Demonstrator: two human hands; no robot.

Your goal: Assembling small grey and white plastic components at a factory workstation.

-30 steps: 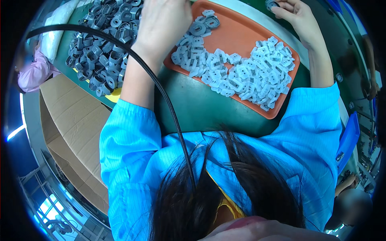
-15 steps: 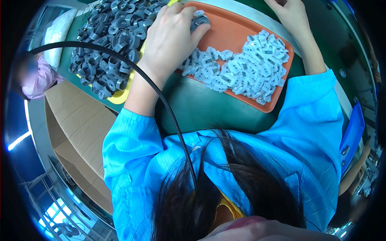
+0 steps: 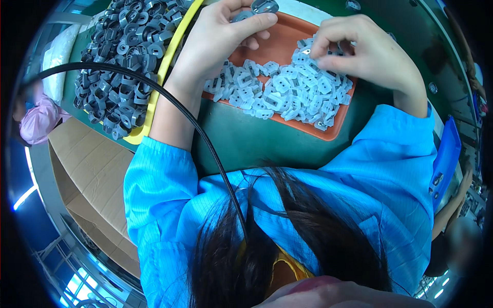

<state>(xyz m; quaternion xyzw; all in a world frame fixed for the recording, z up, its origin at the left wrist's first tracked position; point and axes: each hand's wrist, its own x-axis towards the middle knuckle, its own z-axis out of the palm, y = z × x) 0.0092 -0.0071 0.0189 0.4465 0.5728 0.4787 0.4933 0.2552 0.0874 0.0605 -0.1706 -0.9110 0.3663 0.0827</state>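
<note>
Grey part (image 3: pixel 265 6) sits pinched in the left hand (image 3: pixel 218 38). Right hand (image 3: pixel 367 54) curls over white pieces (image 3: pixel 287 92); I cannot tell its grip.

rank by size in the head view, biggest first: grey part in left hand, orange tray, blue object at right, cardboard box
1. Cardboard box and orange tray: too alike to rank, tray partly covered
2. Blue object
3. Grey part

The left hand (image 3: pixel 214 42) pinches; the right hand (image 3: pixel 374 55) curls its fingers (image 3: pixel 331 35).
</note>
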